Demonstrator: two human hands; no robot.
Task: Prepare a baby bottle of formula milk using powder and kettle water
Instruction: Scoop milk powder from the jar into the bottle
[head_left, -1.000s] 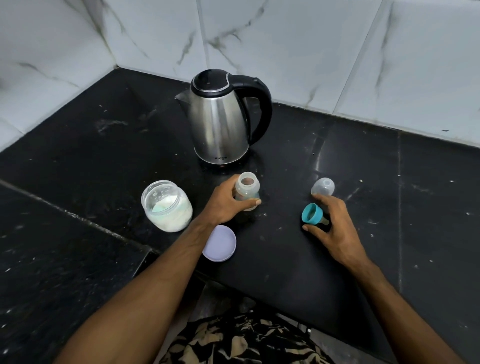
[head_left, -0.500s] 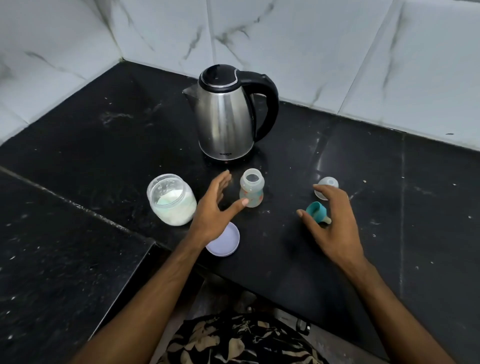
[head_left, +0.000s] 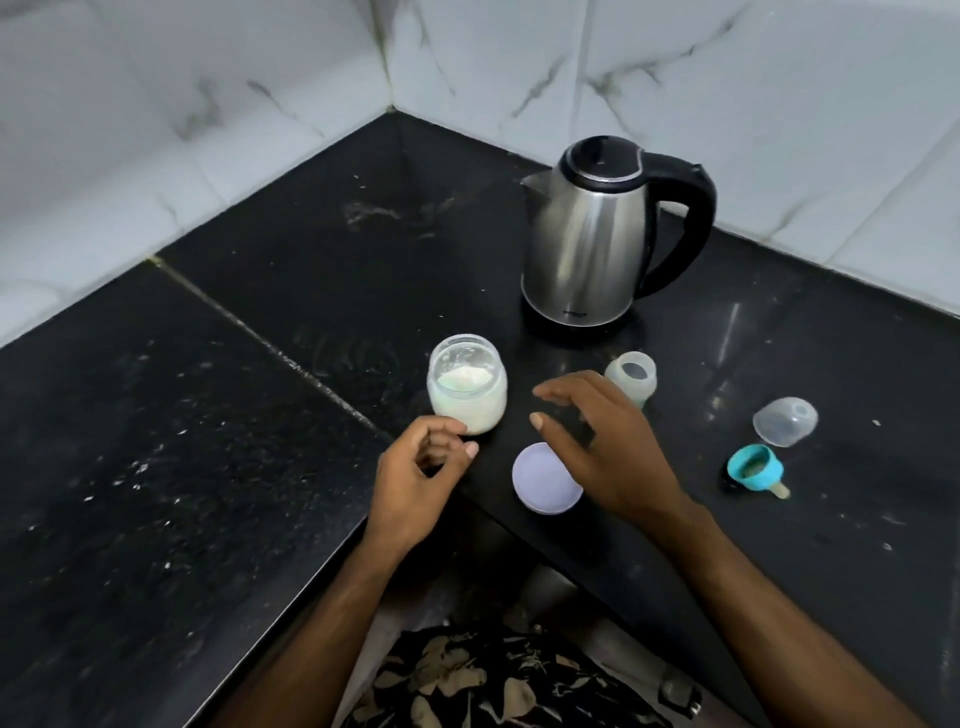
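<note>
Bottle (head_left: 631, 376) stands open at 5 o'clock of kettle (head_left: 597, 234); powder jar (head_left: 466, 383) open at the bottle's 9. Both hands empty: left hand (head_left: 415, 478) loosely curled beside jar, right hand (head_left: 602, 441) spread over lid (head_left: 545, 480). I'd steady the jar before taking powder.

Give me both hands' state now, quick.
Left hand: loosely curled, holding nothing, fingertips near the powder jar.
Right hand: open, fingers spread above the counter, holding nothing.
</note>
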